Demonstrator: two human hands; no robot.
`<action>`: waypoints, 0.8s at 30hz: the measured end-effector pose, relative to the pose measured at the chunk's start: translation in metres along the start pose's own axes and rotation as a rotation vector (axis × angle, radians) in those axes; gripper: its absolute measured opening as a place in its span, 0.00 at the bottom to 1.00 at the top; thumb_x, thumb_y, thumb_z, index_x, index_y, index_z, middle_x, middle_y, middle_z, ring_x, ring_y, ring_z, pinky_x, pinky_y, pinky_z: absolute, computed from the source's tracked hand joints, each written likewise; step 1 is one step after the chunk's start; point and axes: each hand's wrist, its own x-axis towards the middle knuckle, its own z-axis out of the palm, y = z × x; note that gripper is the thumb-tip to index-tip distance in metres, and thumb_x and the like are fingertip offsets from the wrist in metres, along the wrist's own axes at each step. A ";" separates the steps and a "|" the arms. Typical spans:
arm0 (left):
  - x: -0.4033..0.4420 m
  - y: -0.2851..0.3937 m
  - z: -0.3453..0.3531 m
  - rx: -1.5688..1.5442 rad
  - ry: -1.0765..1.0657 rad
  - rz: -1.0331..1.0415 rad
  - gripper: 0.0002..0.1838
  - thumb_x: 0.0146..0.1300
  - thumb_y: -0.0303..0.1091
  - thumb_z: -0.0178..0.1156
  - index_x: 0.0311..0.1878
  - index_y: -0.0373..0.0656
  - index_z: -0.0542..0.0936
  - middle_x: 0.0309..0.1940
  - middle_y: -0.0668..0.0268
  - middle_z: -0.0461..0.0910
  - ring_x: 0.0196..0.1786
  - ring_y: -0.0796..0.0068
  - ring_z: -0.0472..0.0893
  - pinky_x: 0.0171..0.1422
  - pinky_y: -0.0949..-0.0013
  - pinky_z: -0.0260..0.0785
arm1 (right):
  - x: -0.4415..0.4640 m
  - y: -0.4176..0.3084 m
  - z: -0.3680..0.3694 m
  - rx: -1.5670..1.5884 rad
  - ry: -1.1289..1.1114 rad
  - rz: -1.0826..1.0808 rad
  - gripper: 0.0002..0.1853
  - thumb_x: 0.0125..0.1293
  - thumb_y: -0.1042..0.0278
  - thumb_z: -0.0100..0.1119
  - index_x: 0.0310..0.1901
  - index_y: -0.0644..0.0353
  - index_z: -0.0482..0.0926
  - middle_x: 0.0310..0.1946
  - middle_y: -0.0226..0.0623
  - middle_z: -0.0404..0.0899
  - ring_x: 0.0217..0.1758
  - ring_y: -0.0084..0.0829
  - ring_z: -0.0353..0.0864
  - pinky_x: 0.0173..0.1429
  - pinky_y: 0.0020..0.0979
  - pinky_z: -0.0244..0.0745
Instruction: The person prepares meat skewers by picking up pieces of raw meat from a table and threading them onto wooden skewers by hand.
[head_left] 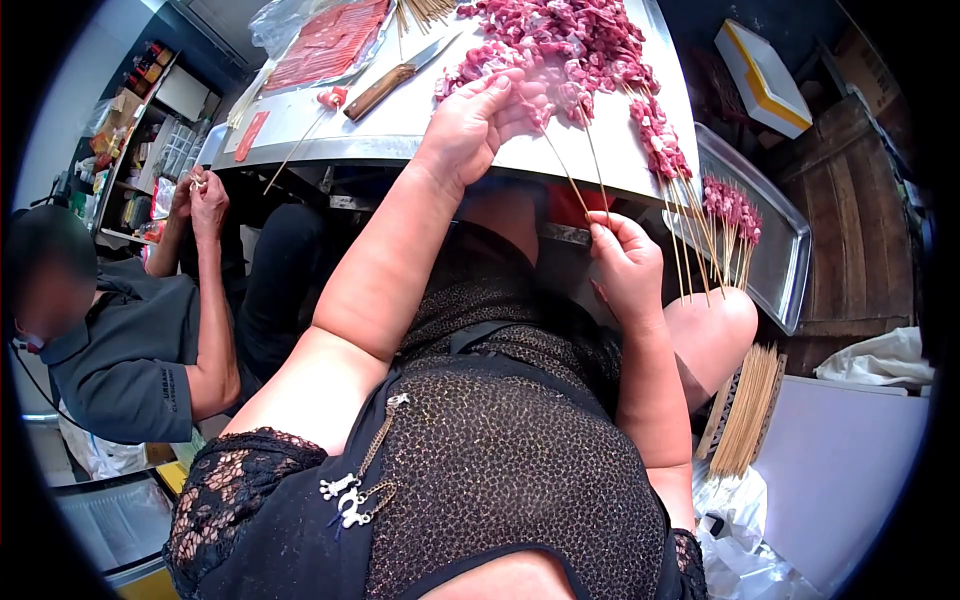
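Observation:
My right hand (628, 262) pinches the lower ends of two thin wooden skewers (566, 172) in front of the table edge. Pieces of raw meat (574, 98) sit at their upper ends. My left hand (478, 118) is raised over the table edge, palm turned toward the skewer tips. Its fingers are smeared by motion beside the meat, so whether they grip a piece is unclear. Behind them lies a large heap of cut red and white meat (590, 35). Just right of the skewers, several loaded meat skewers (658, 138) rest with their sticks overhanging the edge.
A wooden-handled knife (385, 90) and a tray of sliced meat (330, 45) lie on the white table (400, 135). More loaded skewers (732, 208) rest on a metal tray (785, 270). Bare skewers (748, 410) fill a box at right. A co-worker (130, 330) sits at left.

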 end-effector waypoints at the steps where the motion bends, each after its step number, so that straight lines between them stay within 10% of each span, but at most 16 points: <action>1: -0.001 0.001 0.001 0.016 0.014 -0.004 0.14 0.70 0.32 0.49 0.52 0.31 0.71 0.44 0.51 0.79 0.44 0.61 0.82 0.52 0.60 0.77 | 0.000 0.000 0.000 0.001 -0.009 0.002 0.09 0.64 0.73 0.58 0.45 0.64 0.80 0.28 0.23 0.77 0.27 0.12 0.69 0.31 0.15 0.66; 24: -0.007 0.003 -0.001 0.049 -0.078 -0.148 0.15 0.70 0.33 0.46 0.51 0.32 0.73 0.43 0.50 0.80 0.48 0.56 0.81 0.55 0.57 0.76 | 0.002 0.010 0.000 0.010 -0.032 -0.044 0.08 0.65 0.74 0.56 0.44 0.64 0.80 0.25 0.23 0.75 0.23 0.11 0.67 0.28 0.15 0.63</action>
